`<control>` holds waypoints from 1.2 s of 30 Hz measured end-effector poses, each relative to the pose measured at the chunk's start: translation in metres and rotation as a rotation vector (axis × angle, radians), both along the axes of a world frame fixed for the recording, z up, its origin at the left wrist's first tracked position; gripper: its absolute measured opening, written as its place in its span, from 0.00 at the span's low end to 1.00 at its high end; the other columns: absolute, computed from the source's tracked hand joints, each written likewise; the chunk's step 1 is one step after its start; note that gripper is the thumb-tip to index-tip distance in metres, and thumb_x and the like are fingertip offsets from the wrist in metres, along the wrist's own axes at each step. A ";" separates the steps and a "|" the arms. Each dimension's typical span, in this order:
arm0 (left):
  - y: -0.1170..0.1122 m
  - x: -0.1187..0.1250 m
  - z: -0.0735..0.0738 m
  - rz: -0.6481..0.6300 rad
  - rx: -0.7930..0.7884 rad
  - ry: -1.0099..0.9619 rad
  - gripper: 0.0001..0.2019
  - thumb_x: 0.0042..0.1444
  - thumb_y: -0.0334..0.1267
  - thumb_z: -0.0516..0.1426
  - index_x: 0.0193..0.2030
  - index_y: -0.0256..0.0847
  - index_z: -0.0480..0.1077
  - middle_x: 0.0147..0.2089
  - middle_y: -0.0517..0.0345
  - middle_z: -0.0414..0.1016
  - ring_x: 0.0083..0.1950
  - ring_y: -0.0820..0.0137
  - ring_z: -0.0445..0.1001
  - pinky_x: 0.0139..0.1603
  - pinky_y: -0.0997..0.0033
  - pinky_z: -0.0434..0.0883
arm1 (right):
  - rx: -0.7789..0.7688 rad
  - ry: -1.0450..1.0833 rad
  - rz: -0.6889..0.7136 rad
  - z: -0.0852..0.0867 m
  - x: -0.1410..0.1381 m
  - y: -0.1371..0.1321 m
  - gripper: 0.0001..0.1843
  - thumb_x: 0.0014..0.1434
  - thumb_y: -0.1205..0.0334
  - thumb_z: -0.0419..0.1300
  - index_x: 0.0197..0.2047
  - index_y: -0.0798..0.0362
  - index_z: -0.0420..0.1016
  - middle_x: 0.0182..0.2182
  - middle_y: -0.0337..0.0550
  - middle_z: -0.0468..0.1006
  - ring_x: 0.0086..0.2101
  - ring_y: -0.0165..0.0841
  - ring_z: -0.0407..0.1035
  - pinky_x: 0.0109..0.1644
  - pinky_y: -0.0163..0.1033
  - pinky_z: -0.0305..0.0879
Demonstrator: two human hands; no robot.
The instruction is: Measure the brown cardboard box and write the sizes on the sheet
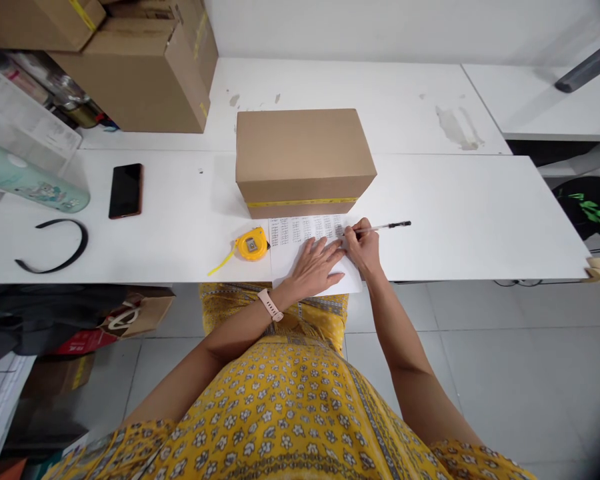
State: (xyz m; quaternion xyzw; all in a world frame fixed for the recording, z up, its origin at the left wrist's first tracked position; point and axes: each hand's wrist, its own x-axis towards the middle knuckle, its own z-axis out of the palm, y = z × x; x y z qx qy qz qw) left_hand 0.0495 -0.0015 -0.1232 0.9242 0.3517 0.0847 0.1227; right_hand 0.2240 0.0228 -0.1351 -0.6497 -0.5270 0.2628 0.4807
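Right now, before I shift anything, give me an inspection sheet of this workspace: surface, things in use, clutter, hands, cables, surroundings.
Surface: white desk, with grey patches towards the back.
Things in use: paper with rows of writing; pen; box at the paper's far edge; tape measure left of the paper, blade partly out.
Clutter: phone, black band and bottle, all on the left.
Hands: left hand flat on the paper, fingers spread; right hand gripping the pen, tip at the paper.
Cables: thin dark loops below the desk's right front edge, possibly cables.
Surroundings: wall behind; stacked boxes back left; paper bag low on the left; tiled floor.
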 end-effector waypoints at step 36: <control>0.000 0.003 0.001 0.011 0.004 0.000 0.25 0.69 0.49 0.55 0.69 0.42 0.67 0.75 0.50 0.63 0.73 0.47 0.58 0.75 0.39 0.50 | -0.002 -0.020 0.010 0.001 -0.001 0.002 0.10 0.60 0.58 0.58 0.30 0.47 0.61 0.18 0.29 0.63 0.22 0.28 0.57 0.28 0.36 0.53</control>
